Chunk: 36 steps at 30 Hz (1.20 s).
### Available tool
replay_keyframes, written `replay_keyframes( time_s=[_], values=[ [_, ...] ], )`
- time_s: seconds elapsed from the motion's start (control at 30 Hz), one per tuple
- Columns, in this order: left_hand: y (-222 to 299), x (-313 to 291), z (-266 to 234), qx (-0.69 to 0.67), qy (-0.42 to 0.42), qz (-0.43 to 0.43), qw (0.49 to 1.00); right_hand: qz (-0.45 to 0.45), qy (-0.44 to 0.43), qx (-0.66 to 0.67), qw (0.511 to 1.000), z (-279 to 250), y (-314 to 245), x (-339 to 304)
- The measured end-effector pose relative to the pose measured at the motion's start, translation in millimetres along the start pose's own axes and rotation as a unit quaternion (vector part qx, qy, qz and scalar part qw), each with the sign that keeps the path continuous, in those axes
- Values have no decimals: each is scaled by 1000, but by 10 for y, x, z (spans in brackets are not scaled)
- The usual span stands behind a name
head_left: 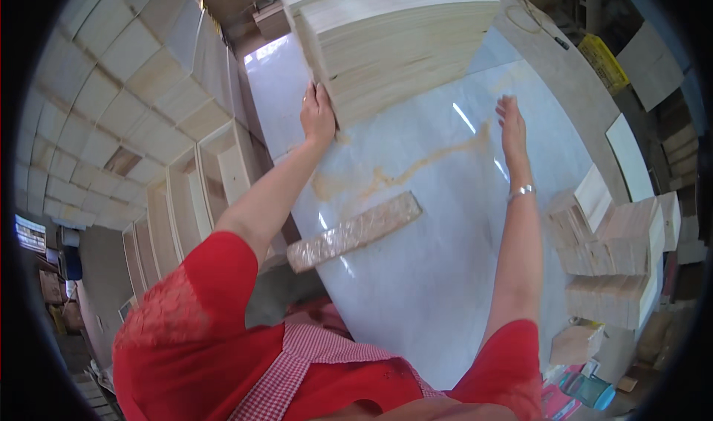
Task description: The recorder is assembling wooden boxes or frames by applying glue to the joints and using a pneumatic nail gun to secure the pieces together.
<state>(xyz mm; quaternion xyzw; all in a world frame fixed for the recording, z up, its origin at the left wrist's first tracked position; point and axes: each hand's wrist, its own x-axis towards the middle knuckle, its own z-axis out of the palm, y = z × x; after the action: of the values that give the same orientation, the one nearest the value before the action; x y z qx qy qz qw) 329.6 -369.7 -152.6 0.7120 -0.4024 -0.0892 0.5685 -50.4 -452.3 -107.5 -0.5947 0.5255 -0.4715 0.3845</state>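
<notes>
A thick stack of pale wooden boards (pixel 401 57) stands at the far side of a glossy bluish-white table (pixel 416 272). My left hand (pixel 318 116) lies against the left side of this stack near its front corner, fingers stretched out along it. My right hand (pixel 512 131) is held over the table to the right of the stack, apart from it. Its fingers are extended and nothing is in them; a silver band circles that wrist. Between my arms, nearer to me, rests a long block wrapped in shiny clear film (pixel 355 231).
Stacked wooden boxes (pixel 134 72) form a high wall on the left, with open wooden trays (pixel 223 157) beside the table. Piles of small wooden pieces (pixel 613 246) stand at the right edge. A yellow crate (pixel 601 63) is at far right, a bluish bottle (pixel 588 390) at lower right.
</notes>
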Motion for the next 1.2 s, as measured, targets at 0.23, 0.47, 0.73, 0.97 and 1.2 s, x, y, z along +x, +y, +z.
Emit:
replay_keyframes(
  time_s=[0.23, 0.47, 0.73, 0.97, 1.2],
  values=[
    [84, -159, -47, 12, 4, 26, 1000, 50, -54, 144, 987, 608, 132, 1343],
    [-91, -57, -94, 25, 17, 59, 998, 80, -137, 400, 903, 976, 100, 1632],
    [256, 42, -113, -269, -54, -222, 936, 126, -165, 348, 914, 933, -22, 1630],
    [476, -1, -126, -310, -37, -270, 911, 96, -154, 365, 913, 985, -10, 1536],
    [537, -53, -147, -315, -41, -278, 906, 84, -149, 354, 919, 1018, 30, 1519]
  ],
)
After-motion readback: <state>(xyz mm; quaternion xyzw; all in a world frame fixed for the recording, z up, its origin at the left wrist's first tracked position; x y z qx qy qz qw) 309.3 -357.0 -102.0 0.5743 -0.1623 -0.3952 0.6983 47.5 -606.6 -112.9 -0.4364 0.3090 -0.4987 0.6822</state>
